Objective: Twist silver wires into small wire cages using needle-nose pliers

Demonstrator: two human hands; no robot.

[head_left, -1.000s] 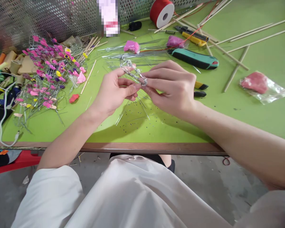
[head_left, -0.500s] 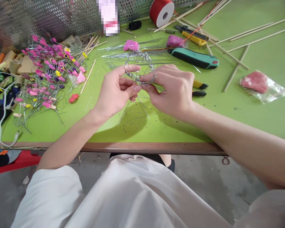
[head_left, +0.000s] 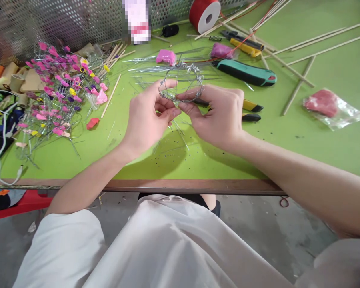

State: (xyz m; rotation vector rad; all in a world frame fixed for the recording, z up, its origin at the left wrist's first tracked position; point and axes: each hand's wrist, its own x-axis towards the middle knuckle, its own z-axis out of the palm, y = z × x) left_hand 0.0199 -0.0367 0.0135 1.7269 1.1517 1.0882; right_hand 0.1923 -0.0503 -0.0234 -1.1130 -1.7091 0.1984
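Note:
A round frame of twisted silver wire [head_left: 195, 70] is held up above the green table [head_left: 288, 152]. My left hand [head_left: 148, 116] grips its lower left side, with the thumb and fingertips near the bottom of the ring. At the lower right, my right hand [head_left: 217, 114] pinches the wire between thumb and index finger. Both sets of fingertips nearly meet below the ring. Behind it lie a pink clay lump [head_left: 166, 57] and thin loose wires [head_left: 141, 70]. Pliers with yellow and black handles [head_left: 252, 106] are partly hidden by my right hand.
Pink and purple flower pieces on wires [head_left: 57, 90] crowd the left. A teal cutter [head_left: 246, 73], a red spool [head_left: 204, 16], wooden sticks [head_left: 300, 86] and a bagged red lump [head_left: 325, 104] lie behind and right. A white cable [head_left: 1, 160] runs near the front edge.
The wire ring has turned and shifted slightly right, showing a wider, rounder opening. My left fingers have moved a little, and more of the pliers shows behind my right hand.

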